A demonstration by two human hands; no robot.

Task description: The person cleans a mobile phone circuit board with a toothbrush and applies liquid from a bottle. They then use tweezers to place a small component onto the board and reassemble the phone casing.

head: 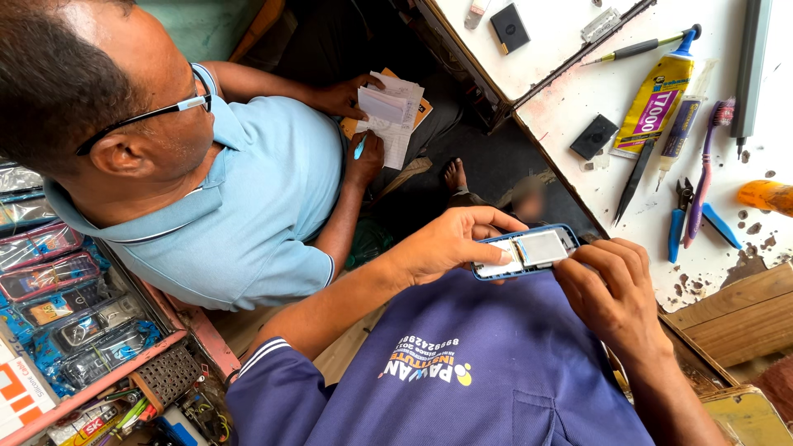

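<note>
A yellow glue tube (658,97), purple toothbrush (707,169) and black tweezers (633,180) lie on the stained white bench (578,99).

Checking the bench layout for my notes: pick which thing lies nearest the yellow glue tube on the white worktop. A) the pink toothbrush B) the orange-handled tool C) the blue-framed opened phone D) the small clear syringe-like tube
D: the small clear syringe-like tube lies right beside the yellow glue tube on the white worktop, closer than the pink toothbrush.
</note>
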